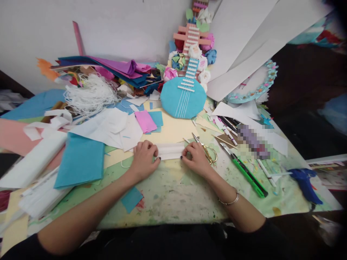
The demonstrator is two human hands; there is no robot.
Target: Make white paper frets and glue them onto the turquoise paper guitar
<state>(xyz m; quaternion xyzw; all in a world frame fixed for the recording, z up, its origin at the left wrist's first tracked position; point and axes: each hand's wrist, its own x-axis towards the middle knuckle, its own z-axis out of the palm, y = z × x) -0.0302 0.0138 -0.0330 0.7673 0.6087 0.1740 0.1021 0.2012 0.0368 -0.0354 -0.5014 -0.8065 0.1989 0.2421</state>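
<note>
A folded strip of white paper [170,151] lies flat near the middle of the table, stretched between my two hands. My left hand [145,159] pinches its left end with thumb and curled fingers. At the right end, my right hand [196,159] grips the strip the same way. Gold-handled scissors [210,153] lie just beyond my right hand, partly hidden by it. Beyond the strip stands a blue paper lute [183,97] with white strings and frets, leaning among paper flowers.
A green utility knife [248,173] and a blue glue gun [306,184] lie on the right. Folded blue paper [81,159], a white paper roll [35,159] and tangled white string [90,94] are on the left. A small blue paper square [131,199] lies near the front edge.
</note>
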